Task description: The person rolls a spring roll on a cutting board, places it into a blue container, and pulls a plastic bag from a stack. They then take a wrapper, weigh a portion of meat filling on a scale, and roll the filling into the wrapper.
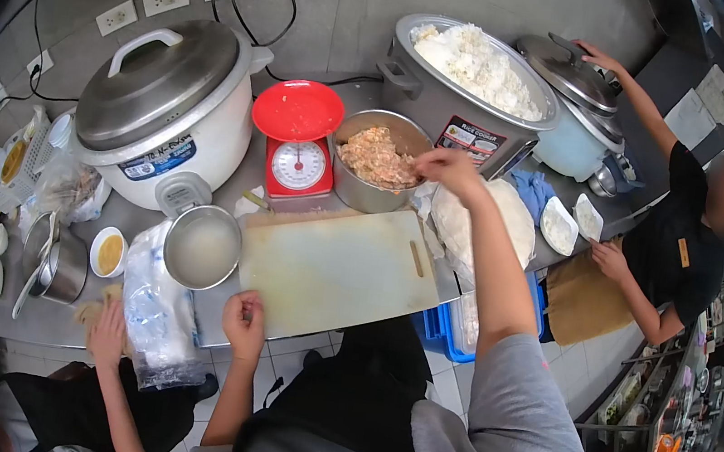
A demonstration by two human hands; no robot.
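My right hand (453,172) reaches over the right rim of a steel pot (365,192) filled with a pinkish minced mixture (376,156). Its fingers are pressed together; what they hold, if anything, is too small to tell. My left hand (244,324) is curled at the lower left edge of a pale cutting board (329,267), and its grip is unclear. Just behind the board stands a red scale (299,167) with a red dish (298,111) on top. Round white wrappers (485,229) lie under my right forearm.
A large lidded rice cooker (167,109) stands left, an open one (417,87) with rice behind. A steel bowl (203,247) of cloudy liquid is beside the board. At right a person (684,213) touches a lid; another person's hand (107,334) is at lower left.
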